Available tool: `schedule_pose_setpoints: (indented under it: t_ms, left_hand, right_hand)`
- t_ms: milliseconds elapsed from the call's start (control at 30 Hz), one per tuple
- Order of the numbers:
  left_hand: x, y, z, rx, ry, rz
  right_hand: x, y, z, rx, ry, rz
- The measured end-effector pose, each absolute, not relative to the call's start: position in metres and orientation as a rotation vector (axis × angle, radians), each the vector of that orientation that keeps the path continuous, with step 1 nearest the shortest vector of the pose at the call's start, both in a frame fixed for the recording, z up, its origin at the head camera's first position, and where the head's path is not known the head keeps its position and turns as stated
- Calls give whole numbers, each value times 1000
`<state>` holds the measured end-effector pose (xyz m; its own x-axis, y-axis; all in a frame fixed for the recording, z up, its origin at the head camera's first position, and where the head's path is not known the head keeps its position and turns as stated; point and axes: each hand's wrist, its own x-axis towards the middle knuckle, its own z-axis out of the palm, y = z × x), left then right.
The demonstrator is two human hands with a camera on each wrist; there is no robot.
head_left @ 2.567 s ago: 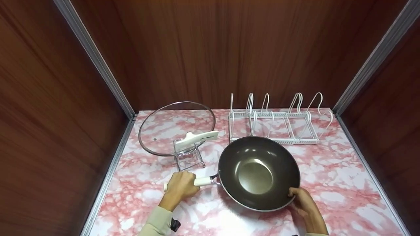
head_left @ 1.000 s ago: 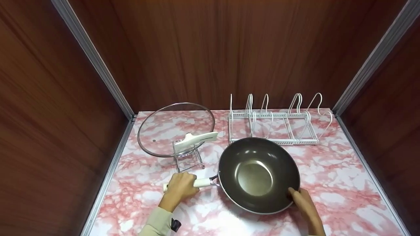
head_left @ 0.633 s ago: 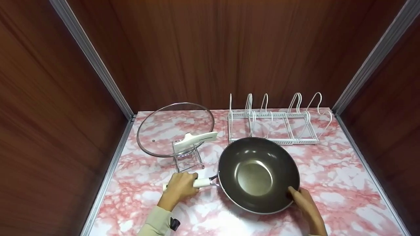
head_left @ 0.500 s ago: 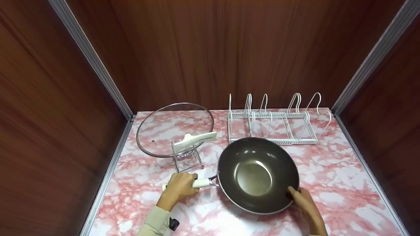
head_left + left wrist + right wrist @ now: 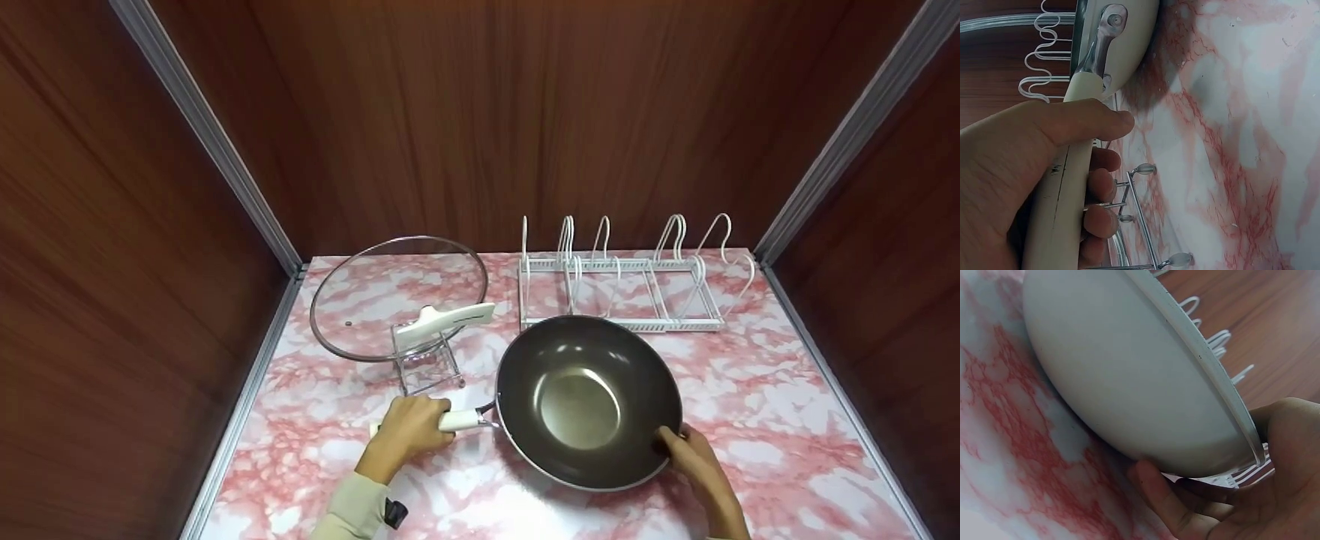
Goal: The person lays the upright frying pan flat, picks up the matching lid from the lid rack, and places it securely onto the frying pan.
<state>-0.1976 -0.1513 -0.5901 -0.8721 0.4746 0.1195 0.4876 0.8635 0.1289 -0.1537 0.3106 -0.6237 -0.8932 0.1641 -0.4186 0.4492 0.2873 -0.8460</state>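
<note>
A wok (image 5: 581,409), dark inside and cream outside, stands over the front middle of the table, its inside facing up. My left hand (image 5: 412,427) grips its cream handle (image 5: 1058,197), with the thumb along one side and the fingers curled round the other. My right hand (image 5: 694,454) holds the rim at the near right, thumb over the edge inside. In the right wrist view, fingers (image 5: 1165,495) reach under the cream outer wall (image 5: 1129,377). Whether the wok's base touches the table cannot be told.
A glass lid (image 5: 375,292) with a cream handle (image 5: 446,322) leans in a small wire stand (image 5: 427,371) at the left. Behind the wok lies a white wire rack (image 5: 622,326) with upright loops. Brown panels (image 5: 495,135) enclose the marbled table (image 5: 322,465).
Both hands keep their hold and the wok stays almost in place. Since the earliest frame my right hand has shifted slightly at the rim. The whole view has drifted a little.
</note>
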Motion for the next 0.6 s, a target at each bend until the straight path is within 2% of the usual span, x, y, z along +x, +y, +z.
schedule_pose_setpoints:
  t_ms: [600]
  left_hand:
    - [-196,-155,-584,-697,-3005,-340]
  right_hand:
    - [-155,315,-616,596,2328,-1692]
